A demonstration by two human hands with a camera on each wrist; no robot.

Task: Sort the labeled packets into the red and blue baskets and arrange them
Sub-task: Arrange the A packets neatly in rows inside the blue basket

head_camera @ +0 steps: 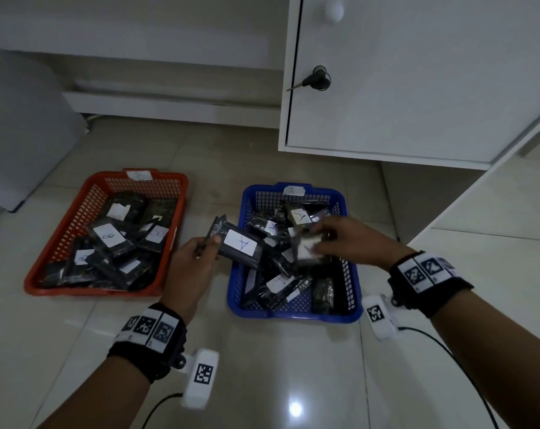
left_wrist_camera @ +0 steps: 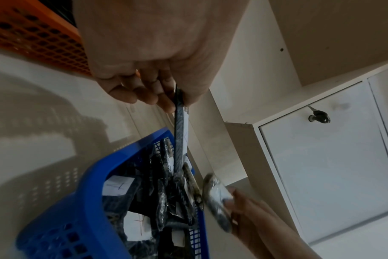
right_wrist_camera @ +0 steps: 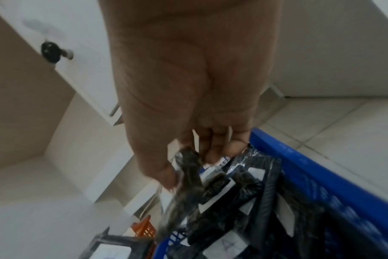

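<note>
My left hand pinches a dark packet with a white "A" label by its end, held over the left rim of the blue basket. My right hand grips another dark packet above the pile inside the blue basket, which carries an "A" tag. The red basket on the left holds several packets labelled "B".
Both baskets sit on a glossy tiled floor. A white cabinet with a key in its lock stands behind the blue basket, and a white shelf base runs behind the red one. Cables trail from both wrist cameras.
</note>
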